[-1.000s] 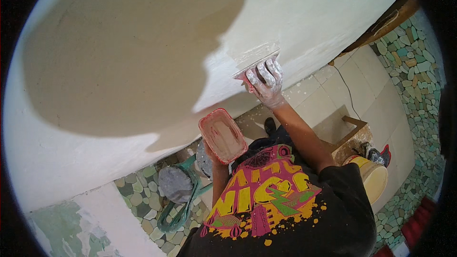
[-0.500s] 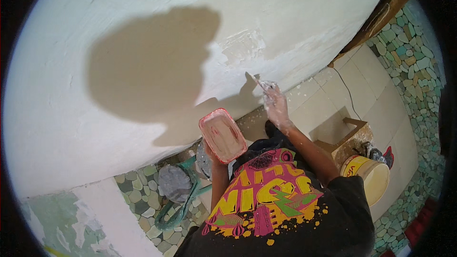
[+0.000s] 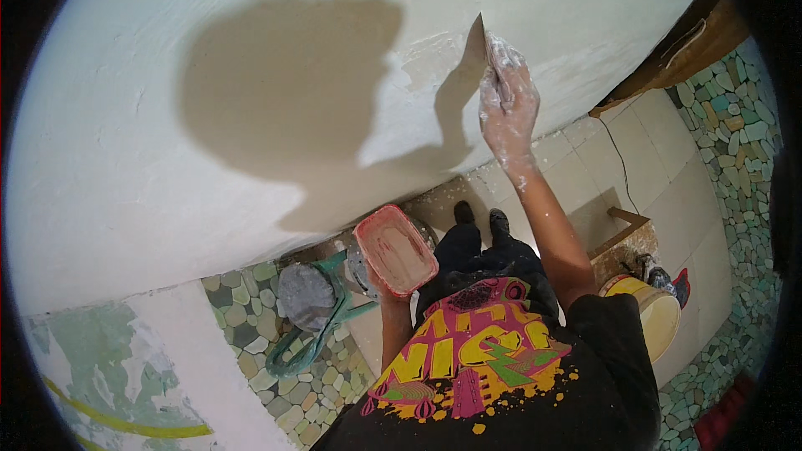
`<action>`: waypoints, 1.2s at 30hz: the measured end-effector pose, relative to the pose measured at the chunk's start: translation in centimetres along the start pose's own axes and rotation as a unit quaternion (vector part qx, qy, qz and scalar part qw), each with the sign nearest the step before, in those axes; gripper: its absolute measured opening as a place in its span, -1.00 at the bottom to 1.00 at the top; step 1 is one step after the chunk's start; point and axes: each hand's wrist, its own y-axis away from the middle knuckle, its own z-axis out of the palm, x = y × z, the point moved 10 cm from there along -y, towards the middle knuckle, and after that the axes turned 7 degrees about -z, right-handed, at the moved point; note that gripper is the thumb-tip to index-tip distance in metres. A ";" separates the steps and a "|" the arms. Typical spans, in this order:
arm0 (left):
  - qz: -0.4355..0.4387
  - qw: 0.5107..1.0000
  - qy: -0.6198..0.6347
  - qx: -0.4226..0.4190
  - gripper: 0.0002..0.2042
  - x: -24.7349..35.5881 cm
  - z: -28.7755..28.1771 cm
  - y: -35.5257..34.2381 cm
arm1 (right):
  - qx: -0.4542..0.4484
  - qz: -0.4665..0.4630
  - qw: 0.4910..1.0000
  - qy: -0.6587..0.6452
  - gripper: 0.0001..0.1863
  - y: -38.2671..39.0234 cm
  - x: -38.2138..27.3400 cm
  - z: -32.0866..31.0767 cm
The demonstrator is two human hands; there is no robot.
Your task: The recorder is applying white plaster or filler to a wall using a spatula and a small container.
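Raised against the white wall (image 3: 251,225), my right hand (image 3: 508,104) is closed on a putty knife (image 3: 482,42), its thin blade edge-on at the upper middle of the view, beside a rough, lighter patch of filler (image 3: 426,58). The hand is coated in white filler. Lower down, near my body, my left hand (image 3: 383,286) holds a red rectangular tub (image 3: 397,249) smeared inside with pale filler; its fingers are mostly hidden under the tub. My shadow falls across the wall.
A yellow bucket (image 3: 652,326), a wooden box (image 3: 622,246) and a cord (image 3: 622,159) lie right on beige tiles. A grey round container (image 3: 305,301) and green strap-like object (image 3: 284,355) are lower left. Pebble flooring (image 3: 739,159) borders the tiles. My shoes (image 3: 499,225) stand below the wall.
My right hand dropped down and turned the knife from flat on the wall, and now has risen higher up the wall. The tub in my left hand has shifted slightly down in the view.
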 end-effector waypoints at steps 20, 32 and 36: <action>-0.084 0.992 -0.049 -0.085 -0.29 8.5 -1.6 -6.4 | 0.142 0.090 0.983 -0.077 -0.57 2.0 1.8 0.9; -0.113 0.991 -0.053 -0.039 -0.29 5.2 -3.2 -7.5 | -0.055 0.063 0.991 -0.102 -0.50 4.4 -4.4 6.4; -0.101 0.991 -0.066 -0.049 -0.30 4.1 -3.9 -8.1 | -0.038 0.010 0.999 -0.038 -0.54 4.1 -2.3 3.0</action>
